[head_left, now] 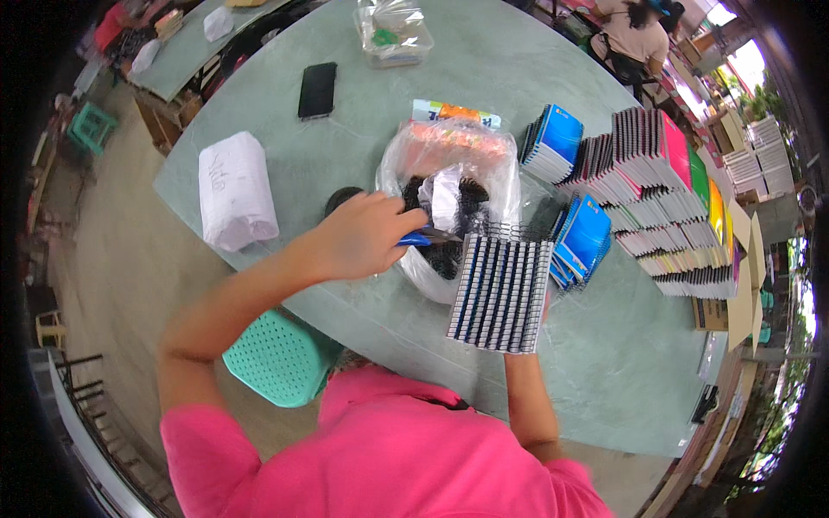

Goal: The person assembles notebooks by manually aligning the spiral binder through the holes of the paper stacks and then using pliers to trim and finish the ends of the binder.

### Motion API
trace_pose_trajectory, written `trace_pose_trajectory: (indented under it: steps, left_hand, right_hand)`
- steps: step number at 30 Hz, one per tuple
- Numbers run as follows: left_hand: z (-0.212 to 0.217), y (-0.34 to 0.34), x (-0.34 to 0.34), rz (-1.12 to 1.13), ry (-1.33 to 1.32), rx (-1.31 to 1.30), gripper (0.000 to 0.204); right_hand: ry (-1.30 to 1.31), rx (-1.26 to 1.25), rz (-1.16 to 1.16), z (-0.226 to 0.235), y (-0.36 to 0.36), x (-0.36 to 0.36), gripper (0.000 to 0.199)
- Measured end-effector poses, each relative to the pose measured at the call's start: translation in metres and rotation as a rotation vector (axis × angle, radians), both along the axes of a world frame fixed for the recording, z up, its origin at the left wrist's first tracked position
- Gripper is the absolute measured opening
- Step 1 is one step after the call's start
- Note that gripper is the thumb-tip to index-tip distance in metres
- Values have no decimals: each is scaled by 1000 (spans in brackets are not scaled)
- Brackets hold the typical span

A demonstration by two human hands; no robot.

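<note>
My left hand (367,235) is closed around pliers (416,239) with blue handles. Their dark metal jaws reach toward the upper left corner of a stack of spiral notebooks (499,295); I cannot tell whether they touch the wire. That stack is held up above the table by my right hand (546,306), mostly hidden beneath it, with the rows of coil bindings facing up. Loose coil ends stick out along its far edge. Just beyond lies a clear plastic bag (406,160) holding black coils (473,200) and a crumpled whitish wrapper (445,197).
Blue notebooks (585,231) and tall piles of colourful spiral notebooks (665,190) stand on the right. A white wrapped bundle (237,190), a black phone (317,91) and a clear plastic tub (393,39) lie on the green table (345,311). A turquoise stool (278,358) is below its left edge.
</note>
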State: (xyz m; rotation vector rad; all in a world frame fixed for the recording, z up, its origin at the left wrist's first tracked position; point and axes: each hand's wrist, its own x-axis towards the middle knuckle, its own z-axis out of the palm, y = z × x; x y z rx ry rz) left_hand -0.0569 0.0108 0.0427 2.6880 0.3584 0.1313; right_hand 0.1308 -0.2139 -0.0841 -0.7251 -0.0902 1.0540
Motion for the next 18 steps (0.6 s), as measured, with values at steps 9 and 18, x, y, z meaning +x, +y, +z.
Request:
trace_pose_trajectory:
  steps: [9,18]
  left_hand:
    - [6,12,22,-141,-35,294,36]
    - [3,14,29,-171,-108,486,30]
  right_hand:
    - [-10,-10,39,-2,-3,-5,76]
    - [81,-49,80,9,0,-6,79]
